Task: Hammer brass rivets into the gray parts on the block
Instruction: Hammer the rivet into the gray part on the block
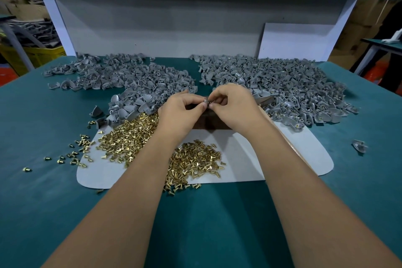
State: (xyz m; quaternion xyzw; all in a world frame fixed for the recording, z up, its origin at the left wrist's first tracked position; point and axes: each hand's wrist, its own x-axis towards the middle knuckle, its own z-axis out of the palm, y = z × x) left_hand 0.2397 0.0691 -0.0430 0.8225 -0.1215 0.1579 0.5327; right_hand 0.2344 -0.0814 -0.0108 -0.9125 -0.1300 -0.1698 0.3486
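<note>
From the head view, both of the person's bare forearms reached out over a green-topped bench (43,213). The left hand (181,113) and the right hand (233,106) met above the middle of the bench, fingertips almost touching. Their fingers were curled in, and together they pinched a small gray part (205,100) between thumbs and forefingers; whether a rivet sat in it already was too small to tell.

Directly under the hands lay a dark brown block (208,121), mostly covered by them, its near edge resting on a pale gray mat (243,159) with rounded corners.

Brass rivets were heaped in two piles on that mat: one pile (132,135) just left of the left wrist, the other (195,159) between the two forearms, spilling over the mat's near edge. Loose rivets (76,150) were scattered off the mat onto the green surface to the left.

Farther back, two broad heaps of gray parts covered the bench. The left heap (134,78) ran down to the rivets beside the left hand. The right heap (282,85) spread behind and beside the right hand, and several pieces at its near edge showed specks of brass. A single gray piece (360,146) lay apart at the far right. A white board (298,39) leaned against the back panel.
</note>
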